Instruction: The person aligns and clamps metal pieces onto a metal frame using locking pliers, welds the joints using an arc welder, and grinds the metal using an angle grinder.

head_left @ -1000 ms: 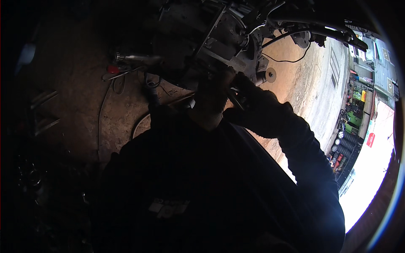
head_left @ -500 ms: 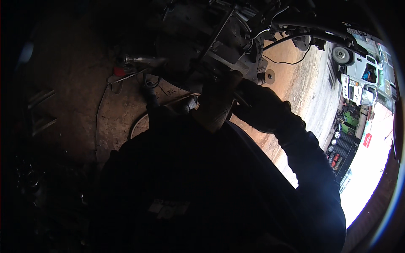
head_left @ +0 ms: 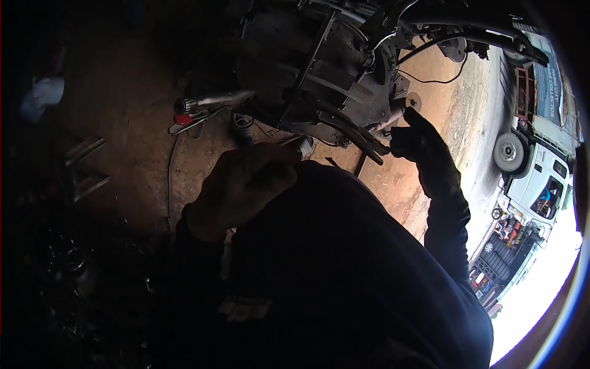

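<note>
Dark metal framework (head_left: 319,67), with plates, bars and tubes, fills the top middle in front of me. My gloved left hand (head_left: 246,190) is low on the left, close to my body, with its fingers curled in; anything inside them is hidden in shadow. My right hand (head_left: 427,150), in a dark glove, is raised on the right, its index finger stretched out and apart from the thumb. Nothing shows between them. The ends of two dark curved bars (head_left: 369,144) reach close to the thumb; whether they touch is unclear.
On the brown floor at left lies a metal tool with a red part (head_left: 182,118), beside a cable (head_left: 170,178). A round disc (head_left: 413,102) is beyond my right hand. Angled metal pieces (head_left: 86,150) sit farther left. A truck (head_left: 534,166) is on the road at right.
My left hand has come away from beside the right and dropped to the left. The right hand's index finger is now extended. The view has shifted, and the truck has moved along the road.
</note>
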A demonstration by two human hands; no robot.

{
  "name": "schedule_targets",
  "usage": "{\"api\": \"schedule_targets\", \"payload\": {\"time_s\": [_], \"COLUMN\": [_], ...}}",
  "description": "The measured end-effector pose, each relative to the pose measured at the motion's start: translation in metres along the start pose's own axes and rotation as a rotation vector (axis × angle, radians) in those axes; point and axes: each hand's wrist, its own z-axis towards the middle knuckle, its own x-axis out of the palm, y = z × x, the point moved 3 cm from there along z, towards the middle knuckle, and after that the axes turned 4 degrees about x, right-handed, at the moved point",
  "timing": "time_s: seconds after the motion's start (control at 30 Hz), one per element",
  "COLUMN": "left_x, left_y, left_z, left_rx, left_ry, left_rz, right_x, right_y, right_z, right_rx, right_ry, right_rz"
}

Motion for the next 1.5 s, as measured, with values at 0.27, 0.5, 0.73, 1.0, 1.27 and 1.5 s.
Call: {"api": "schedule_targets", "payload": {"time_s": [0.27,0.5,0.73,1.0,1.27,1.5], "left_x": [-0.030,-0.026,-0.015,0.005,0.011,-0.070], "left_y": [0.012,-0.005,-0.025,-0.039,-0.075,-0.121], "left_z": [-0.002,0.010,-0.003,-0.027,-0.051,-0.047], "left_rx": [-0.210,-0.060,0.111,0.152,0.312,0.495], "left_ry": [0.122,0.276,0.375,0.362,0.376,-0.265], "left_rz": [0.387,0.595,0.629,0.678,0.895,0.442], "right_x": [0.039,0.127,0.223,0.251,0.328,0.385], "right_y": [-0.119,-0.252,-0.328,-0.368,-0.470,-0.481], "right_z": [-0.042,-0.088,-0.139,-0.158,-0.205,-0.227], "right_rx": [0.233,0.595,0.822,0.731,0.703,0.832], "right_ry": [-0.381,-0.508,-0.392,-0.604,-0.547,-0.561], "right_rz": [0.535,0.534,0.813,1.139,1.273,1.313]}}
